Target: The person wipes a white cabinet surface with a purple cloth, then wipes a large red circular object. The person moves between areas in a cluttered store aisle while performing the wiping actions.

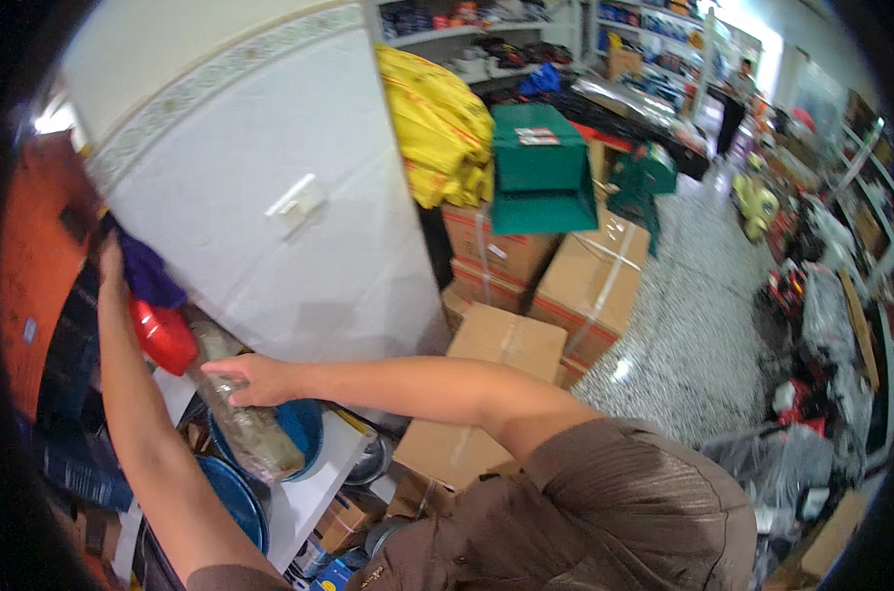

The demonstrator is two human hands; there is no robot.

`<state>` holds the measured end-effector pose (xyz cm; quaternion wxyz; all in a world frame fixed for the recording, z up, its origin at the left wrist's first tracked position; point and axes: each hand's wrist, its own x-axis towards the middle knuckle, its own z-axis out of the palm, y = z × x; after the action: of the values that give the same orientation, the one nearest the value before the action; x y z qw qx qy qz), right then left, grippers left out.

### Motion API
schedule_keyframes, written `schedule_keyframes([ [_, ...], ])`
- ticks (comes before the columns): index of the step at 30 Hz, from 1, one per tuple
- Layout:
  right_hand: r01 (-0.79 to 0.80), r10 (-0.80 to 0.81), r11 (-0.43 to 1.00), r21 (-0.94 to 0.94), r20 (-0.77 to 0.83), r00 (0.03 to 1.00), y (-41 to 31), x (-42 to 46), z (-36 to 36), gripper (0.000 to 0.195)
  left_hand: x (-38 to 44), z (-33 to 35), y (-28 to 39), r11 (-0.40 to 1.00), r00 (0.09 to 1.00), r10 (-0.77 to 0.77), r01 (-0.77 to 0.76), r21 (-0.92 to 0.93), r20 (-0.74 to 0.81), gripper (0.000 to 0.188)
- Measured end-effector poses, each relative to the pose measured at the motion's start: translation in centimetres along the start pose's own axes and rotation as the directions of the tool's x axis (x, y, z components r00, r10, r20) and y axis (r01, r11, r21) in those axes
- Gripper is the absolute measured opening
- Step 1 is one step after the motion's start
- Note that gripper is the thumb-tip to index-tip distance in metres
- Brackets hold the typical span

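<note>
My left hand [111, 262] reaches up the left side, against a dark purple cloth-like item [147, 266]; its fingers are partly hidden, so its grip is unclear. Just below that item is a shiny red object [162, 336]. My right hand [255, 378] is over a long package wrapped in clear plastic [251, 428], with thumb and forefinger spread apart at its upper side. The package slants across a blue round tub [311, 427]. Beside it, nearer my body, a second blue tub [236, 502] is partly covered by my left forearm.
The tubs stand on a white shelf [328, 447] beside a white wall panel [284, 133]. Taped cardboard boxes [509, 332] stack to the right, near a green metal hopper [543, 162] and a yellow sack [439, 133]. Bagged goods [823, 310] line the aisle; a person [735, 103] stands far back.
</note>
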<state>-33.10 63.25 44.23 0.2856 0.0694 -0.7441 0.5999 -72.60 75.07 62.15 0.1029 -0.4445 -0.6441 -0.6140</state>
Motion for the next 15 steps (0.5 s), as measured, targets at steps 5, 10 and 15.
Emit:
schedule_keyframes([
  [5, -0.007, 0.037, 0.985, 0.175, -0.17, 0.985, 1.0, -5.3, -1.3, 0.046, 0.8, 0.9, -0.1, 0.978, 0.982, -0.186, 0.182, -0.105, -0.027, 0.068],
  [10, -0.29, 0.407, 0.872, 0.395, -0.254, 0.877, -2.1, -17.5, -4.4, 0.033, -4.7, 1.5, 5.7, 0.972, 0.981, -0.194, 0.194, 0.13, -0.012, 0.073],
  [15, -0.434, 0.534, 0.845, 0.313, -0.446, 0.718, -2.5, -31.1, -7.0, 0.028, -8.1, -0.7, 11.3, 0.915, 0.999, -0.012, -0.01, 0.403, 0.053, 0.074],
])
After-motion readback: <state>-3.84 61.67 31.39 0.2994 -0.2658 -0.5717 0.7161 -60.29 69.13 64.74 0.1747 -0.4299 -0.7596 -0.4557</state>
